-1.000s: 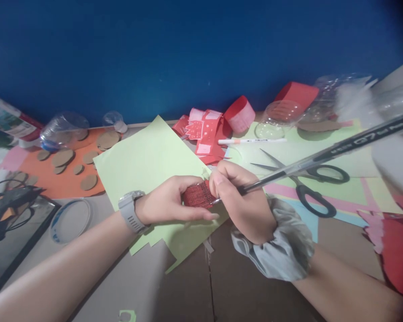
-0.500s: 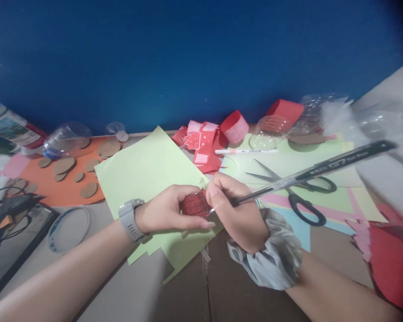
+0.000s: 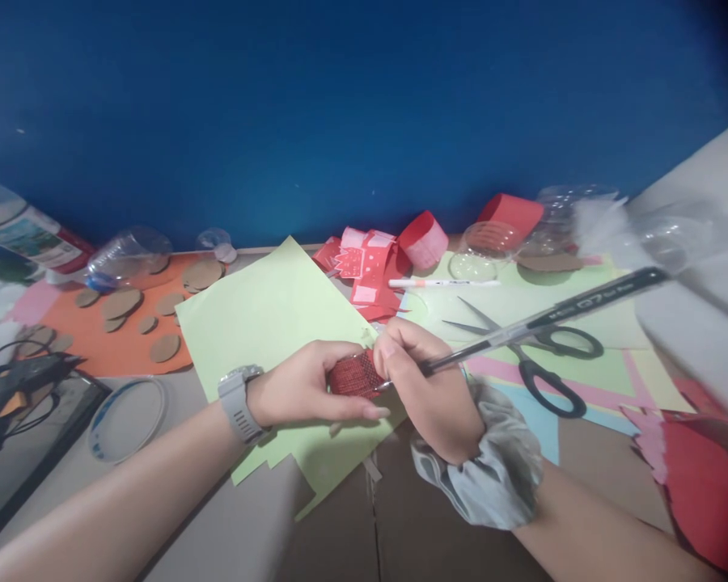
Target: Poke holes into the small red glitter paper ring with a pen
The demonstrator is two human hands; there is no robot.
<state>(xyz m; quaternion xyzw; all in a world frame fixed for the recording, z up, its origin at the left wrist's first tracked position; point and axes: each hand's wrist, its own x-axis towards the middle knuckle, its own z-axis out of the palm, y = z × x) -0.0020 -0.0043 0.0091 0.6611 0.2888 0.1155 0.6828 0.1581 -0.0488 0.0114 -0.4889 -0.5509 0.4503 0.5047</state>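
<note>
My left hand (image 3: 300,384) is closed around a small red piece (image 3: 352,378) with a dark crosshatched pattern, gripped between thumb and fingers. Its exact kind is hard to make out. From the right, my right hand (image 3: 428,392) pinches a clear-barrelled black gel pen (image 3: 515,330) near its point. The pen tip meets the right side of the red piece, and its capped-looking dark end points to the upper right. A pale green paper sheet (image 3: 251,303) lies under both hands. Black-handled scissors (image 3: 531,364) lie spread beyond the pen, partly covered by it.
Cardboard discs (image 3: 165,348) rest on orange paper (image 3: 85,323) at left, near a clear plastic ring (image 3: 97,416). Red paper cutouts (image 3: 373,271), a white marker (image 3: 442,283) and clear plastic cups (image 3: 482,246) line the blue wall (image 3: 364,121). Coloured sheets (image 3: 588,311) spread at right.
The pen's far end has swung down and to the left. Both hands stay on the red piece, and the whole view has shifted slightly.
</note>
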